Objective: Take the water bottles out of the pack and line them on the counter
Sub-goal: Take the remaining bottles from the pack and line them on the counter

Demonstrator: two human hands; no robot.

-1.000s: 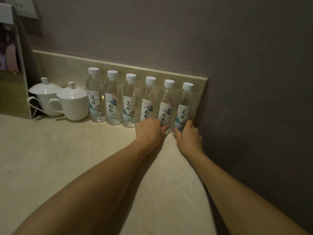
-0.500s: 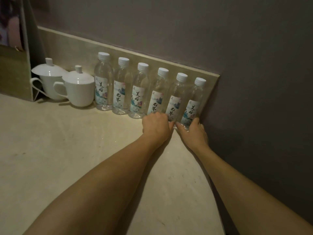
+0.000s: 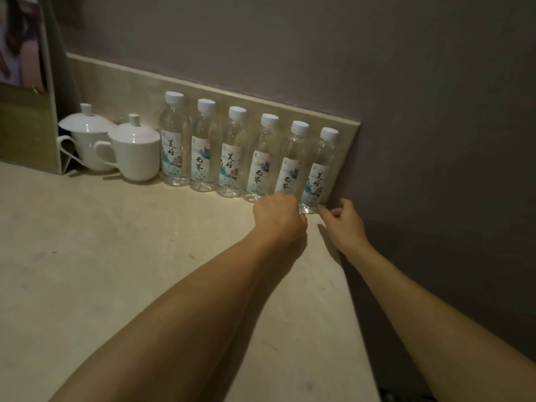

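The left hand (image 3: 279,216) hovers with fingers curled under, just in front of the fifth bottle's base; whether it grips anything I cannot tell. The right hand (image 3: 343,217), fingers loosely curled and holding nothing, sits just beside the last bottle (image 3: 316,172). Six water bottles (image 3: 229,153) stand upright in a row on the table (image 3: 116,256) against the backsplash (image 3: 130,91), two lidded white cups (image 3: 135,150) at their left.
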